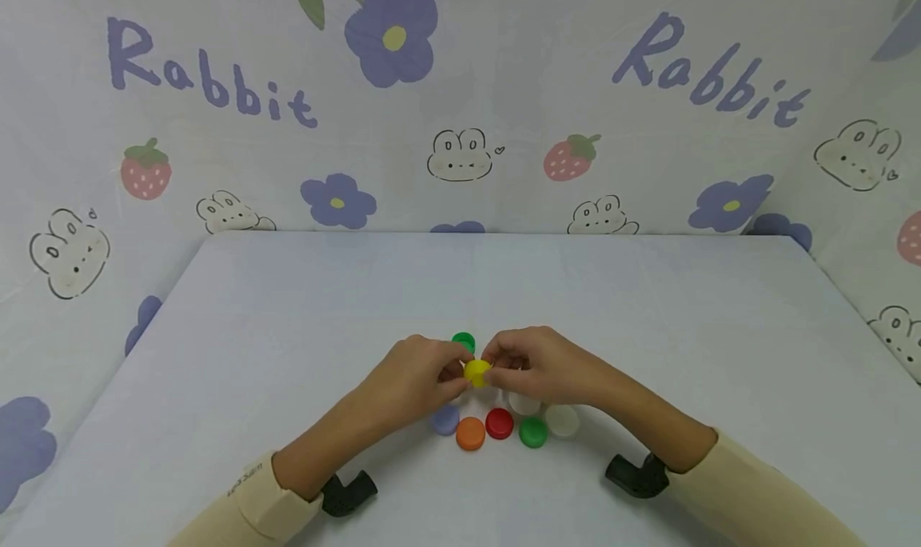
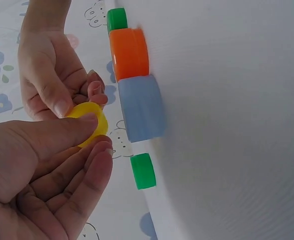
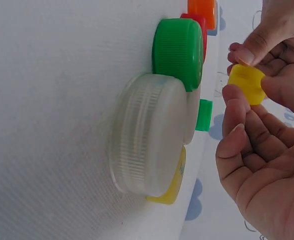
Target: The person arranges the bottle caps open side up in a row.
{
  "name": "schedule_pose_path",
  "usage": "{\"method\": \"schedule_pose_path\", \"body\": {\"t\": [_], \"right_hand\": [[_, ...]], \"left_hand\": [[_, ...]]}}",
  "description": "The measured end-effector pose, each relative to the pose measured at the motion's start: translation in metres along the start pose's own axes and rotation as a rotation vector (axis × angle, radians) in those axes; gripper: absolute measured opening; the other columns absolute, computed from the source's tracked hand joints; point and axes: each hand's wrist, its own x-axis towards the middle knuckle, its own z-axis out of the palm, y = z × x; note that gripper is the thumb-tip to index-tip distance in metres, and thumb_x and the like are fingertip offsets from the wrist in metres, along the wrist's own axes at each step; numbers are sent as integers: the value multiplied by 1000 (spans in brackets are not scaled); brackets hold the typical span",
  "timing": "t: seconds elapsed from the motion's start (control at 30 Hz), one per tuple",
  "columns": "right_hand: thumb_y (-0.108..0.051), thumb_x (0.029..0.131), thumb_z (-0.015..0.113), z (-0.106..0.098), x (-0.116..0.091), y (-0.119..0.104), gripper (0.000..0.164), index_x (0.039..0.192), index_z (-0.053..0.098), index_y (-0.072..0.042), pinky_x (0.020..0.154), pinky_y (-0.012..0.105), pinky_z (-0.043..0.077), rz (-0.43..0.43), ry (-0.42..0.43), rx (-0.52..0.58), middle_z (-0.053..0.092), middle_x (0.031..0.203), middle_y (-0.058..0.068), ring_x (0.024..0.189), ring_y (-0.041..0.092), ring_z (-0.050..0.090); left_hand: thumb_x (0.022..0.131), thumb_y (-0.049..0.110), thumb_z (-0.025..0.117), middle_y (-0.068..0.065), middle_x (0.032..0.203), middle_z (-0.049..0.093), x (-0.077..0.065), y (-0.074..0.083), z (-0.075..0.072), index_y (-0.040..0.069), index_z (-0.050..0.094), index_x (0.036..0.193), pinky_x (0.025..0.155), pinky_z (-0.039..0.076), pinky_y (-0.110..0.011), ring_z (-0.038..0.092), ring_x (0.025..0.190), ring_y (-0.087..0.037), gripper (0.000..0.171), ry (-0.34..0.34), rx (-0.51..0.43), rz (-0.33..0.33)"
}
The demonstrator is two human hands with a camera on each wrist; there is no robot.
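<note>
A small yellow bottle cap [image 1: 477,373] is held up between both hands, above the table. My left hand [image 1: 420,375] pinches it from the left between thumb and fingertips. From the other side, my right hand [image 1: 550,365] grips the same cap with its thumb and fingers. Below the hands lie a lilac-blue cap [image 1: 445,420], an orange cap [image 1: 471,433], a red cap [image 1: 500,424] and a green cap [image 1: 533,432]. Two whitish caps, one of them the larger cap [image 1: 563,421], sit by the right hand, which partly covers the other.
Another green cap [image 1: 464,342] lies just beyond the hands. A second yellow piece [image 3: 173,182] shows partly behind the large whitish cap in the right wrist view. The white tabletop [image 1: 288,291] ends at a patterned cloth backdrop [image 1: 460,75].
</note>
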Motion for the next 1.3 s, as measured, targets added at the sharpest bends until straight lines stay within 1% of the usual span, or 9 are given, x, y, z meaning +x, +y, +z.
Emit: {"method": "schedule_pose_path", "body": {"t": [0.2, 0.47, 0.6, 0.73, 0.83, 0.93, 1.0, 1.13, 1.3], "right_hand": [[-13, 100, 64, -2, 2, 5, 13, 108, 71, -3, 80, 29, 56, 37, -13, 102, 74, 93, 4, 86, 20, 69], [-17, 101, 60, -4, 3, 4, 18, 108, 68, -2, 64, 26, 51, 171, 2, 255, 74, 88, 8, 77, 26, 63], [-14, 101, 60, -5, 2, 4, 18, 112, 60, -1, 61, 25, 50, 160, 16, 288, 74, 88, 12, 75, 28, 64], [-9, 98, 65, -6, 2, 5, 21, 117, 58, -3, 67, 26, 53, 101, 8, 223, 75, 90, 11, 78, 26, 66], [-9, 93, 73, -5, 2, 6, 27, 117, 60, -6, 73, 28, 55, 46, 19, 99, 73, 87, 3, 80, 20, 66], [-11, 90, 78, -4, 3, 5, 29, 115, 63, -9, 72, 29, 56, 3, 57, -31, 68, 83, -5, 78, 15, 63], [-11, 88, 80, -3, 4, 5, 30, 114, 64, -9, 69, 28, 55, -13, 84, -92, 66, 82, -6, 76, 14, 61], [-10, 88, 80, -1, 7, 5, 30, 114, 64, -7, 64, 27, 54, 10, 95, -147, 65, 81, -6, 73, 13, 59], [-9, 88, 80, -1, 12, 5, 29, 113, 65, -5, 63, 26, 54, 67, 84, -200, 65, 81, -5, 71, 14, 59]], "left_hand": [[89, 5, 78, 2, 82, 73, -1, 0, 1, 5, 71, 119, 71, 54, -19, 66, 73, -9, 31, 42, -13, 21], [90, 9, 79, 4, 82, 72, 0, 1, 3, 10, 69, 118, 70, 53, -20, 65, 73, -8, 30, 68, -4, 34], [90, 10, 79, 3, 81, 72, 2, 2, 2, 8, 69, 119, 70, 54, -20, 65, 73, -8, 31, 70, 10, 40], [89, 11, 80, 2, 81, 71, 5, 1, 0, 6, 70, 118, 68, 53, -20, 64, 73, -9, 31, 68, 15, 38], [88, 12, 82, 3, 80, 69, 9, 1, -1, 6, 72, 116, 67, 52, -21, 62, 73, -10, 30, 57, 29, 26], [87, 15, 84, 3, 82, 68, 14, -1, -1, 8, 74, 116, 69, 51, -23, 59, 76, -12, 31, 47, 75, 17], [86, 18, 85, 2, 84, 66, 18, -3, 1, 10, 75, 115, 70, 49, -24, 57, 80, -13, 32, 48, 126, 19], [85, 24, 86, 0, 89, 64, 24, -8, 6, 13, 77, 114, 71, 46, -26, 51, 85, -16, 32, 58, 219, 34], [85, 27, 85, -1, 91, 59, 31, -10, 7, 14, 78, 112, 71, 43, -26, 48, 87, -19, 31, 41, 275, 32]]}}
